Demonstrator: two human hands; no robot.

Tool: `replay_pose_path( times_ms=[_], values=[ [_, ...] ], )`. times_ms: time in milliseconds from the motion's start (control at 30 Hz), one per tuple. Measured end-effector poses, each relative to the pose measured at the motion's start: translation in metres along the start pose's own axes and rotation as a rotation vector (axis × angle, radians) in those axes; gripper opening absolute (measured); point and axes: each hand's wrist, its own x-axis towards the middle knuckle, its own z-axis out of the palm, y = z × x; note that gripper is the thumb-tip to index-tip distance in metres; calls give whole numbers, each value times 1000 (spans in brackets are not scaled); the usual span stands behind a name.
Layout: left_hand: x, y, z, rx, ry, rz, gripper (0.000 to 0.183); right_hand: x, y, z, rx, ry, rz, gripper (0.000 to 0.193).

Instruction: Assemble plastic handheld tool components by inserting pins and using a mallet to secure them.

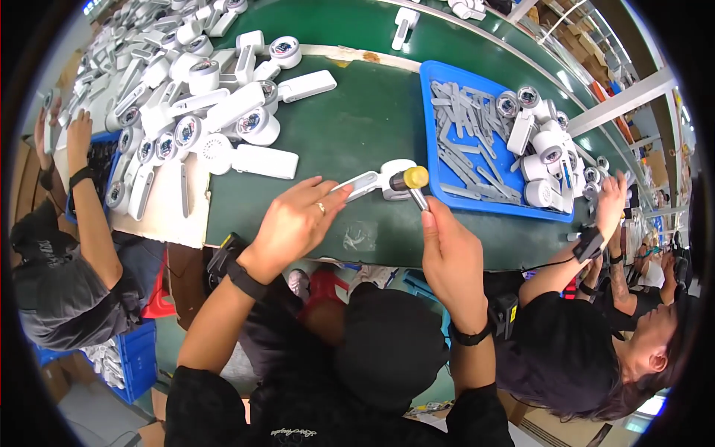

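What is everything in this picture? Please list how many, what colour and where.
Worked unit: one, white with grey strip, centre, under the hammer
Hammer: one, yellow-faced, in the right hand
Table: one, green, centre
Piled units: dozens, white, left
Pale board: one, cream, under that pile's near edge
Tray: one, blue, right
Strips: many, grey, inside the tray
Tray units: several, white, tray's right side
Lone unit: one, white, far surface
Crate: one, blue, lower left
Other people: at least three, black tops, left and right
Wristbands: two, black, own wrists
Left hand: one, bare, ringed, at the worked unit
Right hand: one, bare, around the hammer handle
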Motion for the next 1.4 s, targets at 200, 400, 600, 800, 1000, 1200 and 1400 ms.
replay_pose_path(
  times_ms=[200,400,600,800,1000,1200,1400],
  values=[
    [-5,-6,3,29,11,-6,31,13,-16,8,-24,83,20,26],
    [-5,-8,8,17,13,7,31,16,-3,28,-197,-71,-3,31],
    [-4,-9,3,-4,5,6,30,-9,-31,-23,29,187,-38,26],
    [-3,-5,3,-19,11,-14,31,-32,-1,-31,342,206,68,25],
    [-8,-6,7,-27,70,-14,35,-27,7,-2,689,-191,382,26],
    [-9,-6,11,-19,106,-9,36,-19,-10,1,442,-67,206,38],
    [-11,-7,12,-19,130,-10,35,-14,-7,9,336,-65,69,61]
  ],
)
